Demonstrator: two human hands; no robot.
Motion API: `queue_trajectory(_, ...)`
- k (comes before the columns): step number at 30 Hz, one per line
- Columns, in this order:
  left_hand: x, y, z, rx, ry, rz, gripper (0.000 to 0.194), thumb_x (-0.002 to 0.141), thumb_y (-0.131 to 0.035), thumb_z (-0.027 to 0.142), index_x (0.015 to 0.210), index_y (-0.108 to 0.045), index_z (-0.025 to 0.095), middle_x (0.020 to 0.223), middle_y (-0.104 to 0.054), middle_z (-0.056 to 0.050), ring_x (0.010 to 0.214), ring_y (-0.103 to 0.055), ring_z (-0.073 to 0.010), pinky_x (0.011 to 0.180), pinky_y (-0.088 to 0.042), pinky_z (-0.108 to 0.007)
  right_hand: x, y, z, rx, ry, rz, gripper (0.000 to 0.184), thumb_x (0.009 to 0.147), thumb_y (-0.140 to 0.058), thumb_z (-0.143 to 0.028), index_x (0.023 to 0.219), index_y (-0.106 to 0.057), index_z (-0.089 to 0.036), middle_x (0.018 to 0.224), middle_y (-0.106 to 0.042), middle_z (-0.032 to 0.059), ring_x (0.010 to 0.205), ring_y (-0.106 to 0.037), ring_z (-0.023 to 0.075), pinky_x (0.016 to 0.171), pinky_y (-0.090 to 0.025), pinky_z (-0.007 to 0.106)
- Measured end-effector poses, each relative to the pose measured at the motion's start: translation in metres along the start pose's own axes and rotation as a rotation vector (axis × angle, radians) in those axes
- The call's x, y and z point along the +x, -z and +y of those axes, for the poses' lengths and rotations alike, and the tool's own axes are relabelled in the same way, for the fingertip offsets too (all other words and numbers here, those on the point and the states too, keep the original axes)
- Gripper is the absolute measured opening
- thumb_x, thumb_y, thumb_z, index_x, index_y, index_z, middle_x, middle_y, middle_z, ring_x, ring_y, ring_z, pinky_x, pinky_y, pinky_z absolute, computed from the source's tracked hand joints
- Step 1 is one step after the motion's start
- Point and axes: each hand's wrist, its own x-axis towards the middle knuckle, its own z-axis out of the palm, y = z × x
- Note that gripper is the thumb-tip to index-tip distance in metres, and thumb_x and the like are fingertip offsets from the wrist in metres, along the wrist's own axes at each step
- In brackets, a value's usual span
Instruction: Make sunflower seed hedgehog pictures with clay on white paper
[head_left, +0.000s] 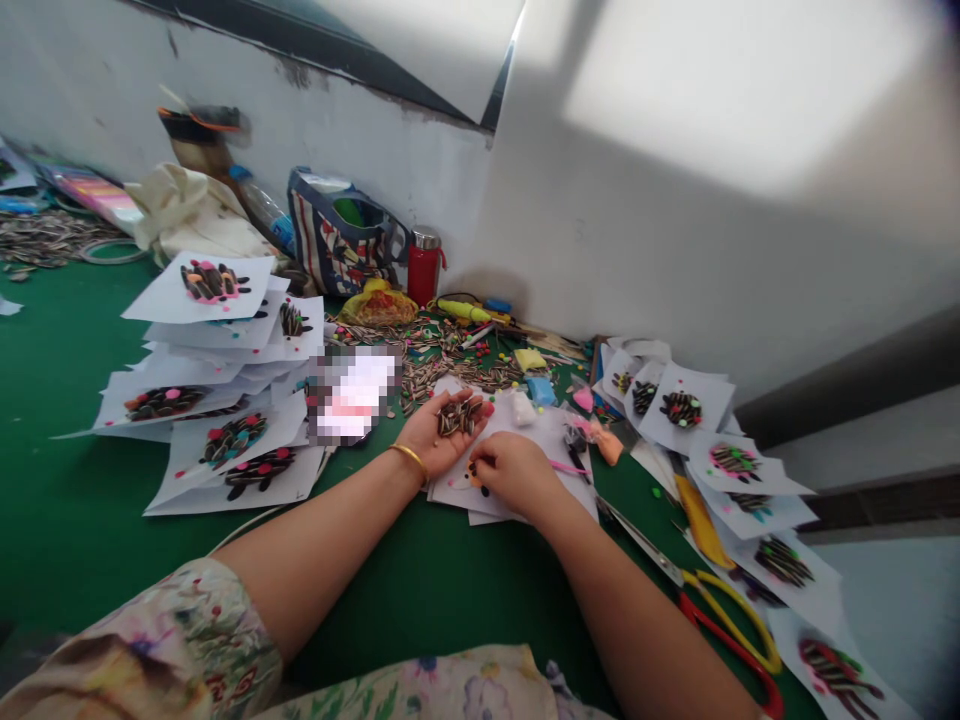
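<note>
Left fingers (466, 446) unclenched, cradling seeds (457, 416) | right fingers (486, 460) over paper (450, 491) (can't tell whether gripping)

You've got free green desk (420, 600) lower center, between your forearms (322, 540). Scissors (683, 577) crowd the right one; paper stack (225, 370) bars mid-left; loose seeds (427, 375) clutter beyond your left hand (429, 440).

From my end I can read no words, brands or numbers. The bright screen (356, 395) left of centre is broken into blocks — and the blue label (283, 232) on the plastic bottle (262, 207), upper left, is too small.
</note>
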Motion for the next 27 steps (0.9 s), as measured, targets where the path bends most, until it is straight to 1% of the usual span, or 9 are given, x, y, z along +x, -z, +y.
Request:
queue_trajectory(5, -0.001, -0.002, 0.000, 0.009, -0.006, 0.006, 0.031, 0.098, -0.040, 0.028, 0.098, -0.065, 0.010, 0.088, -0.073, -0.013, 0.088, -0.071, -0.0248, 0.081, -0.058, -0.041, 0.002, 0.002, -0.004, -0.041, 0.002, -0.014, 0.018, 0.078, -0.056, -0.016, 0.077, -0.074, -0.021, 0.085, -0.071, 0.0043, 0.079, -0.060, 0.0166, 0.069, -0.037, 0.026)
queue_trajectory(11, -0.001, -0.002, 0.000, 0.011, -0.007, 0.013, 0.029, 0.097, -0.041, 0.029, 0.098, -0.065, 0.011, 0.087, -0.073, -0.013, 0.088, -0.071, -0.0247, 0.081, -0.058, -0.040, 0.004, -0.001, -0.004, -0.085, 0.040, -0.026, 0.018, 0.080, -0.057, -0.017, 0.079, -0.075, -0.020, 0.085, -0.071, 0.0054, 0.083, -0.061, 0.0182, 0.072, -0.039, 0.026)
queue_trajectory(15, -0.001, -0.001, 0.000, 0.016, -0.005, 0.001, 0.030, 0.097, -0.041, 0.028, 0.097, -0.065, 0.011, 0.088, -0.073, -0.013, 0.089, -0.071, -0.0248, 0.081, -0.058, -0.040, 0.001, -0.001, -0.003, -0.092, 0.063, -0.003, 0.019, 0.082, -0.058, -0.019, 0.084, -0.076, -0.022, 0.087, -0.070, 0.0053, 0.085, -0.060, 0.0188, 0.075, -0.040, 0.027)
queue_trajectory(18, -0.002, -0.001, -0.001, 0.009, 0.000, -0.011, 0.030, 0.097, -0.041, 0.029, 0.097, -0.066, 0.011, 0.091, -0.073, -0.013, 0.092, -0.071, -0.0255, 0.084, -0.057, -0.042, -0.002, 0.003, -0.002, -0.055, 0.065, 0.067, 0.017, 0.083, -0.060, -0.022, 0.087, -0.076, -0.023, 0.089, -0.068, 0.0055, 0.087, -0.060, 0.0194, 0.077, -0.042, 0.028)
queue_trajectory(21, -0.002, -0.001, -0.001, -0.003, 0.009, -0.033, 0.032, 0.097, -0.040, 0.030, 0.098, -0.066, 0.011, 0.096, -0.072, -0.015, 0.098, -0.069, -0.0270, 0.087, -0.056, -0.044, -0.003, 0.008, -0.001, 0.033, 0.063, 0.201, 0.015, 0.084, -0.060, -0.022, 0.090, -0.074, -0.022, 0.091, -0.067, 0.0054, 0.088, -0.059, 0.0187, 0.080, -0.043, 0.028)
queue_trajectory(24, -0.002, -0.001, -0.001, -0.016, 0.028, -0.059, 0.035, 0.097, -0.039, 0.031, 0.101, -0.066, 0.009, 0.101, -0.072, -0.017, 0.104, -0.067, -0.0271, 0.089, -0.055, -0.042, -0.001, 0.009, -0.002, 0.083, 0.075, 0.292, 0.014, 0.087, -0.058, -0.020, 0.088, -0.072, -0.020, 0.089, -0.066, 0.0052, 0.088, -0.059, 0.0185, 0.081, -0.043, 0.028)
queue_trajectory(27, -0.003, -0.001, 0.000, -0.008, 0.062, -0.095, 0.038, 0.098, -0.038, 0.034, 0.103, -0.067, 0.010, 0.103, -0.071, -0.017, 0.103, -0.067, -0.0266, 0.085, -0.056, -0.039, 0.005, 0.008, -0.003, 0.084, 0.103, 0.346, 0.013, 0.087, -0.058, -0.019, 0.091, -0.070, -0.020, 0.091, -0.066, 0.0058, 0.091, -0.058, 0.0197, 0.084, -0.043, 0.030)
